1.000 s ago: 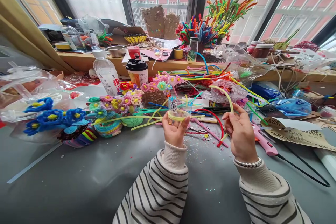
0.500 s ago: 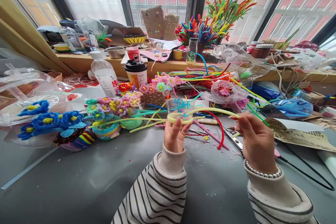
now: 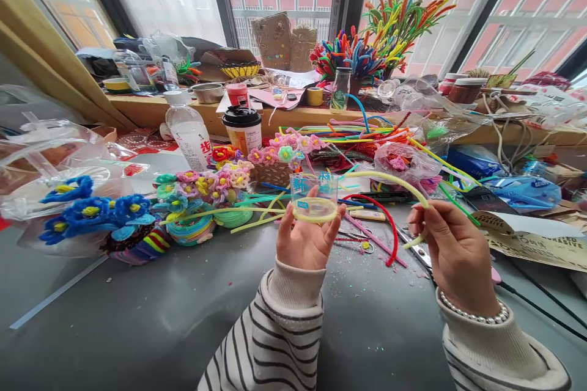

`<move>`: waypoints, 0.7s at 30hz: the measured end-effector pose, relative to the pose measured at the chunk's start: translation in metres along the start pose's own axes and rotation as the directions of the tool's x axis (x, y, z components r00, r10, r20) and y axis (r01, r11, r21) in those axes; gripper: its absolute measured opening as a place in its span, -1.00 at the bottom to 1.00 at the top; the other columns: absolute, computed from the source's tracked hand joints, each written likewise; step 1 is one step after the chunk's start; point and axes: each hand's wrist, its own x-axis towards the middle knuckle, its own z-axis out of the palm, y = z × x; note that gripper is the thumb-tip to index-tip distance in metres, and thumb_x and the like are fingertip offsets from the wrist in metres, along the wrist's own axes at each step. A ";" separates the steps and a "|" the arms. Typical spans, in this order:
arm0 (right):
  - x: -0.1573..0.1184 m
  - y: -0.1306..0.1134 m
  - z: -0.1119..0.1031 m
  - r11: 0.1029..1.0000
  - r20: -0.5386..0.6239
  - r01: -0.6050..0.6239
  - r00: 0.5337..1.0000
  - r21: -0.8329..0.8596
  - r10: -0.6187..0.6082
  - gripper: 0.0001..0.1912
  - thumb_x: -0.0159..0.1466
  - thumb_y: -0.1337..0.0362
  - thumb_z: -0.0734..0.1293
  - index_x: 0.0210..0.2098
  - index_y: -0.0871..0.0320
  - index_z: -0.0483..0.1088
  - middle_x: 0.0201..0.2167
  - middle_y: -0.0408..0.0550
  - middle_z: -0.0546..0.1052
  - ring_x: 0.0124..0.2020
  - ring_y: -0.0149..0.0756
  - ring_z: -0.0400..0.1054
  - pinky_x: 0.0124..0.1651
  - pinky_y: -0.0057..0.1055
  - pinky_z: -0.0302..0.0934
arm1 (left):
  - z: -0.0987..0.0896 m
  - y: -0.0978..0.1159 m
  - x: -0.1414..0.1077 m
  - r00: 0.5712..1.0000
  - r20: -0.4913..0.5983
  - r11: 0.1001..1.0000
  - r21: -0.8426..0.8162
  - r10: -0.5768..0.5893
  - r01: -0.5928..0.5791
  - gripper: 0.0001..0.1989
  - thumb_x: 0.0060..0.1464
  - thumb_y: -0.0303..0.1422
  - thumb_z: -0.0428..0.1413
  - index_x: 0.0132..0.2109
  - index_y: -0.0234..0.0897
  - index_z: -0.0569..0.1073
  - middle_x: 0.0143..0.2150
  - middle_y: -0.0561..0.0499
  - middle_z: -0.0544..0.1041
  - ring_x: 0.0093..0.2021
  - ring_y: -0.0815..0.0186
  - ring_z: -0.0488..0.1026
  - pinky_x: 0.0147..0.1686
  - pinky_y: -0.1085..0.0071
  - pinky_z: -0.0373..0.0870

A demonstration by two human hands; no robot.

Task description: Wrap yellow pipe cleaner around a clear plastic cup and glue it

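My left hand (image 3: 307,239) cradles a clear plastic cup (image 3: 315,190) with blue print, its fingers curled up around the lower part. A pale yellow pipe cleaner (image 3: 380,177) circles the bottom of the cup and arches over to the right. My right hand (image 3: 447,238) pinches this pipe cleaner between thumb and fingers, with a short end sticking out to the left below the fingertips. Behind and right of the cup lies a curved red pipe cleaner (image 3: 393,226). The scissors (image 3: 419,252) lie partly hidden behind my right hand.
Blue pipe-cleaner flowers (image 3: 92,211) and pastel flowers (image 3: 197,189) stand at the left. Behind them are a water bottle (image 3: 188,134) and a lidded paper cup (image 3: 243,128). Sandpaper (image 3: 532,238) lies at the right, near a black cable (image 3: 541,299).
The clear cup has turned, showing different print, and my left fingers have spread around its base. My right hand now grips the pipe cleaner further along, and its arch has changed shape.
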 end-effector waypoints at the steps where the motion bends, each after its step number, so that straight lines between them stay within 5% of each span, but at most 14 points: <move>1: 0.000 -0.001 0.001 1.000 -0.001 -0.015 1.000 0.018 0.015 -0.89 0.14 0.21 0.29 -0.38 0.11 0.40 -0.53 -0.17 0.37 -0.52 -0.48 0.21 -0.43 -0.51 0.19 | -0.001 0.002 -0.002 0.999 0.030 0.999 -0.012 -0.037 0.037 -0.31 -0.06 -0.09 0.05 0.18 -0.26 0.08 -0.09 -0.16 0.42 -0.17 0.30 0.46 -0.13 0.46 0.31; 7: -0.001 -0.002 0.003 0.997 0.010 -0.054 0.999 0.059 0.053 -0.88 0.11 0.20 0.32 -0.39 0.10 0.41 -0.55 -0.18 0.38 -0.55 -0.50 0.22 -0.48 -0.57 0.20 | -0.004 0.009 -0.009 0.972 0.113 0.975 -0.060 -0.206 0.213 -0.12 -0.21 0.04 0.10 0.21 -0.28 0.02 -0.26 -0.10 0.46 -0.38 0.42 0.41 -0.34 0.56 0.34; 14: -0.002 -0.002 0.001 0.990 -0.021 -0.107 0.994 0.095 0.110 -0.86 0.13 0.18 0.30 -0.34 0.09 0.37 -0.49 -0.18 0.45 -0.46 -0.48 0.33 -0.38 -0.57 0.27 | 0.000 0.009 -0.012 0.979 0.031 0.980 -0.020 -0.200 0.200 -0.29 -0.09 0.09 -0.07 0.12 -0.28 0.19 -0.52 0.03 0.32 -0.62 0.48 0.21 -0.63 0.54 0.22; 17: -0.002 -0.002 0.002 0.991 -0.024 -0.108 0.994 0.075 0.110 -0.82 0.12 0.17 0.31 -0.28 0.07 0.36 -0.43 -0.13 0.50 -0.40 -0.42 0.37 -0.31 -0.51 0.30 | 0.000 0.008 -0.011 0.979 0.033 0.979 0.003 -0.202 0.202 -0.26 -0.13 0.10 -0.03 0.11 -0.28 0.20 -0.47 0.00 0.37 -0.58 0.46 0.28 -0.57 0.52 0.28; 21: -0.002 -0.005 0.004 0.992 -0.030 -0.093 0.995 0.083 0.096 -0.78 0.12 0.20 0.31 -0.22 0.05 0.33 -0.35 -0.10 0.50 -0.41 -0.44 0.34 -0.35 -0.51 0.27 | 0.002 0.002 -0.008 0.990 0.048 0.991 -0.022 -0.134 0.136 -0.25 -0.18 0.03 0.07 0.12 -0.30 0.17 -0.22 -0.13 0.45 -0.29 0.32 0.45 -0.23 0.45 0.34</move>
